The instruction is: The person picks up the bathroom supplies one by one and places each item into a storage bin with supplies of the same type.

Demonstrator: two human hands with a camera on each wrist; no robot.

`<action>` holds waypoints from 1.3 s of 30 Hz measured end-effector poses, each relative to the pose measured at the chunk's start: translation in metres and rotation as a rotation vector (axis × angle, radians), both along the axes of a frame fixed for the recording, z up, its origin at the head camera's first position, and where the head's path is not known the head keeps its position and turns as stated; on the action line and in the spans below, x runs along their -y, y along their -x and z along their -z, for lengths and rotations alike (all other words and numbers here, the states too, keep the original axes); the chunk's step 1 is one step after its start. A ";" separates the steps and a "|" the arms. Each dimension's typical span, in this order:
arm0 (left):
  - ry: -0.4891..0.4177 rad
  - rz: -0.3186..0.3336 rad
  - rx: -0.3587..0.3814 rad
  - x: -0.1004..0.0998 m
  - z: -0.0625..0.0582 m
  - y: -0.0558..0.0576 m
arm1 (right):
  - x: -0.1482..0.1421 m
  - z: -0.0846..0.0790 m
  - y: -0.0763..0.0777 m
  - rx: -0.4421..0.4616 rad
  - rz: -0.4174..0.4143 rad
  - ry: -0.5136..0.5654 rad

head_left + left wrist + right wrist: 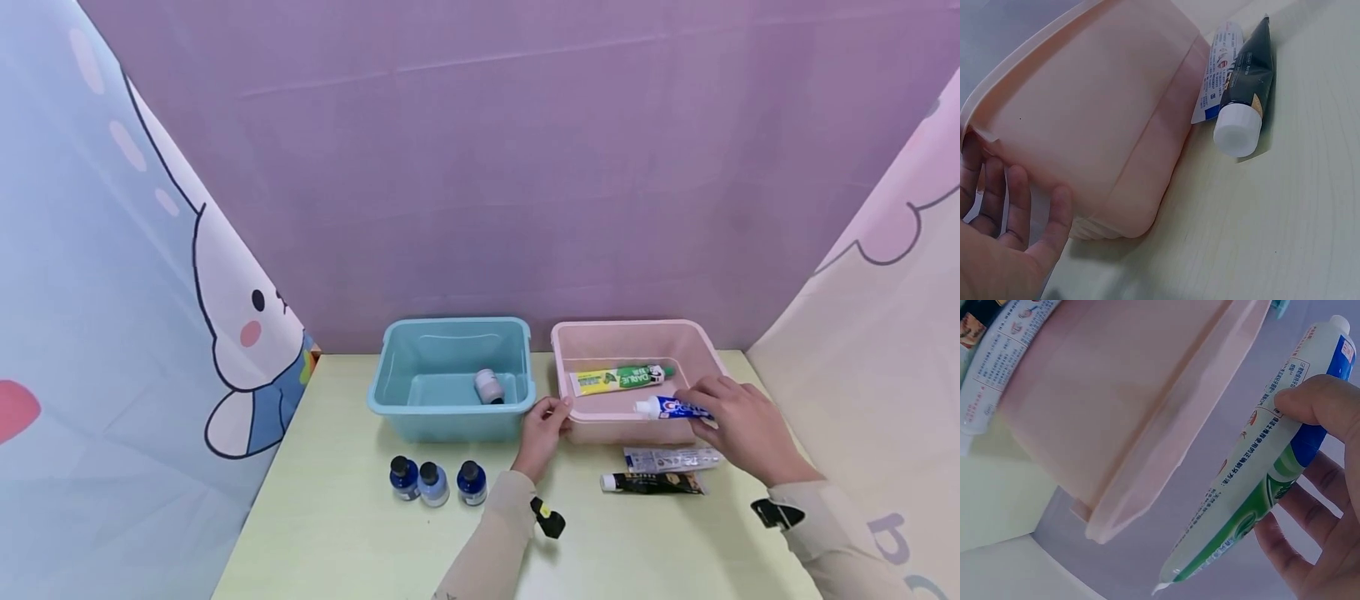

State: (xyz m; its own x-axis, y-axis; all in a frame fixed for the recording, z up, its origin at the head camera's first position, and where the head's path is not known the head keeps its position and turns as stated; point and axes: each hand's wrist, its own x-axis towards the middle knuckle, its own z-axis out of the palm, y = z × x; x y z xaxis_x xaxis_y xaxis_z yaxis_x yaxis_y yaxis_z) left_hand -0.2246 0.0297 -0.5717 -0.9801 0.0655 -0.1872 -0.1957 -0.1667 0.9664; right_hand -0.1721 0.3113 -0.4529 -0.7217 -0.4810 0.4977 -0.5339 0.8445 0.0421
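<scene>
My right hand [742,421] pinches a blue, white and green toothpaste tube [1254,469] between thumb and fingers. It holds the tube over the front right rim of the pink plastic bin [622,429], with the white cap pointing left. Inside that bin lies a yellow and green toothpaste tube [618,379]. At the bin's front left corner, my left hand [542,433] grips the rim, its fingers [1019,194] against the outer wall in the left wrist view. A white and blue tube [671,459] and a black tube with a white cap [652,483] lie in front of the bin.
To the left stands a blue plastic bin [453,425] holding a small pale bottle [489,386] on its side. Before it, dark blue bottles [472,483] and a lighter blue bottle [432,485] stand on the pale table [337,533]. A purple cloth [480,167] hangs behind.
</scene>
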 end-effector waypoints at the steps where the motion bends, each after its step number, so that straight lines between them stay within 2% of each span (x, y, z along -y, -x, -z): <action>1: 0.000 0.000 0.001 0.000 0.000 0.000 | 0.000 -0.002 0.001 -0.003 -0.005 -0.002; 8: -0.007 -0.014 0.011 -0.001 -0.002 -0.001 | 0.002 -0.011 0.014 -0.032 -0.054 -0.015; 13: -0.008 0.000 0.010 -0.003 0.000 0.000 | 0.003 -0.020 0.019 -0.029 -0.054 -0.032; 20: -0.002 0.000 0.004 -0.002 0.001 0.001 | 0.008 -0.027 0.028 0.012 -0.046 -0.054; 39: 0.011 0.003 0.016 0.001 -0.002 0.000 | 0.013 -0.032 0.061 0.124 -0.041 -0.095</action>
State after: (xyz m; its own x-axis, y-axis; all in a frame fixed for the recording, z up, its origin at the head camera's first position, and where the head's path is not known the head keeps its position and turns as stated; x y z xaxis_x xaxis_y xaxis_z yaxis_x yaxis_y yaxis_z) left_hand -0.2244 0.0284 -0.5692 -0.9768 0.0660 -0.2035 -0.2116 -0.1558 0.9649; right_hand -0.2335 0.2979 -0.4208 -0.7538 -0.5520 0.3566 -0.5739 0.8173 0.0519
